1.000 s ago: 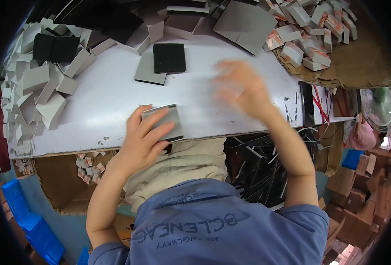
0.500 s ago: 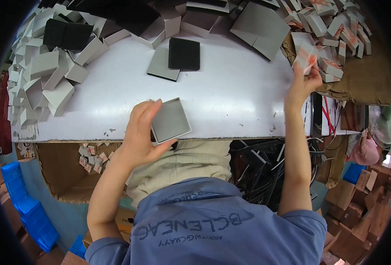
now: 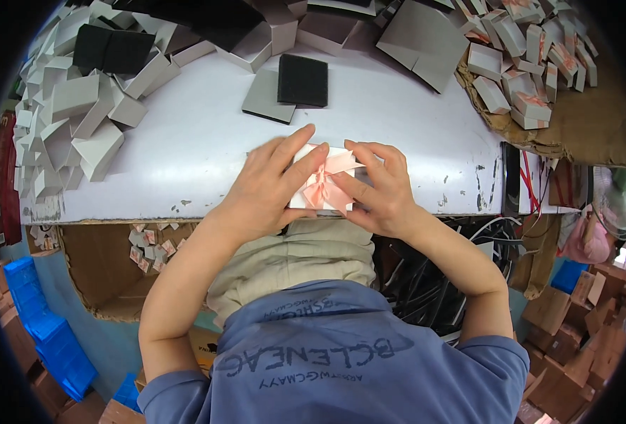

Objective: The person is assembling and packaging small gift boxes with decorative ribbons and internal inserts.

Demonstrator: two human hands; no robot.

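A small white box lid with a pink ribbon bow is held between both my hands at the near edge of the white table. My left hand grips its left side, fingers over the top. My right hand holds the right side, thumb by the bow. The grey box base seen earlier is hidden under the lid and my hands. A black foam pad lies on a grey card further back.
Folded grey box parts pile up at the left, more grey boxes at the back. Several bow-topped lids lie on brown paper at the right. Blue crates stand on the floor at the left.
My right hand came back from the pile at the right with a bow-topped lid. Both hands now hold it over the grey box that my left hand held.
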